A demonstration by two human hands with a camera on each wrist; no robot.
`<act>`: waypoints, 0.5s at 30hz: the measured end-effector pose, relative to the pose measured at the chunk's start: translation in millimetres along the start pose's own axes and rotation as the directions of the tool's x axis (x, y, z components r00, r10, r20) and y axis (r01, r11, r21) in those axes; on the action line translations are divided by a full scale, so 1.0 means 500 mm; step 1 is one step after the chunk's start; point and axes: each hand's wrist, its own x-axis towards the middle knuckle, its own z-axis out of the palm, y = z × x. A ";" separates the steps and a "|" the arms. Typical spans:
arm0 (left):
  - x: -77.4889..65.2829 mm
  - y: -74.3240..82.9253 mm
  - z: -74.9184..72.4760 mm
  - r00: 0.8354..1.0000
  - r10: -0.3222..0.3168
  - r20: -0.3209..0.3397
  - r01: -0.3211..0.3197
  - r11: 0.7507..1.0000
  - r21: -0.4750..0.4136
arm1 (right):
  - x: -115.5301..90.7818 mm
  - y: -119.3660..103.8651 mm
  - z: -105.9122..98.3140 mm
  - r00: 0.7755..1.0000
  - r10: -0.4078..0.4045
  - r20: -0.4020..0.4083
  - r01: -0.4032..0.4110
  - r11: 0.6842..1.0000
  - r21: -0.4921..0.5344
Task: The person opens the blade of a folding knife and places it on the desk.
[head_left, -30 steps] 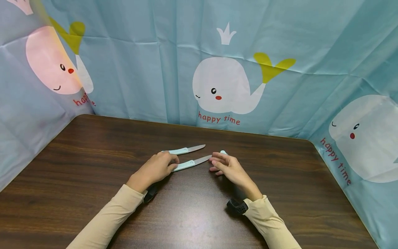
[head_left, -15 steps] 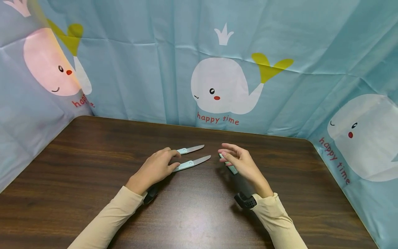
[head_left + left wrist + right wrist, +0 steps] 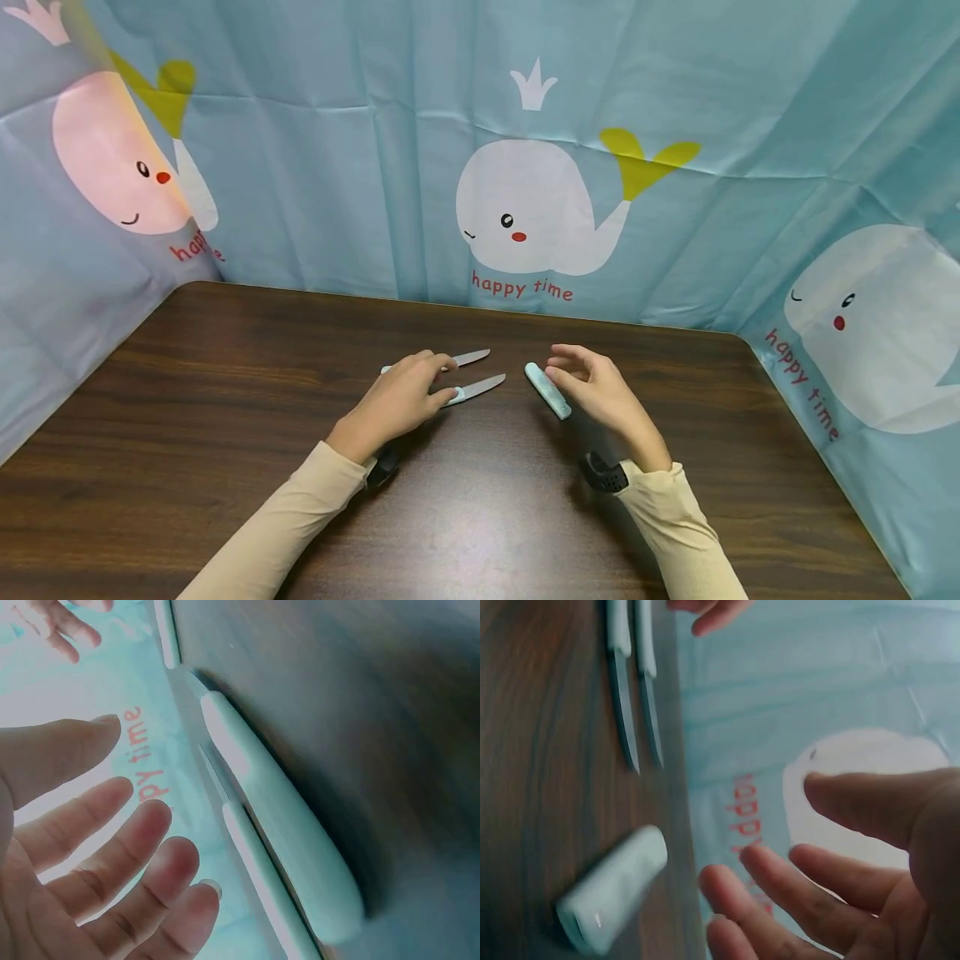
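Observation:
Two knives with pale mint handles lie side by side on the table, blades out and pointing right: the near knife (image 3: 483, 386) and the far knife (image 3: 472, 357). My left hand (image 3: 405, 396) hovers over their handles, hiding much of them in the head view. In the left wrist view its loosely bent fingers are apart from the near knife's handle (image 3: 292, 832). To the right lies a third mint piece, seemingly a folded knife (image 3: 547, 390), with no blade showing. My right hand (image 3: 600, 390) is held just right of it, fingers relaxed and holding nothing.
The dark wood-grain table (image 3: 225, 433) reaches out on both sides of the hands. A blue curtain (image 3: 330, 192) printed with whales hangs along its back and side edges. Each wrist wears a black camera band, such as the right band (image 3: 602, 473).
My right hand has drawn away to the right, uncovering the folded knife. The left hand has shifted slightly right over the two open knives, which stay in place.

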 end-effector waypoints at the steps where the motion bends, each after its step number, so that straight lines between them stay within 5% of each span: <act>1: 0.003 0.003 0.001 1.000 0.006 0.000 -0.006 1.000 -0.004 | 0.000 0.002 -0.004 1.000 0.003 0.001 -0.003 1.000 -0.025; 15: 0.061 0.033 0.029 0.998 0.052 0.041 -0.049 0.997 -0.067 | 0.001 0.057 -0.051 0.998 0.032 0.059 -0.027 0.996 -0.080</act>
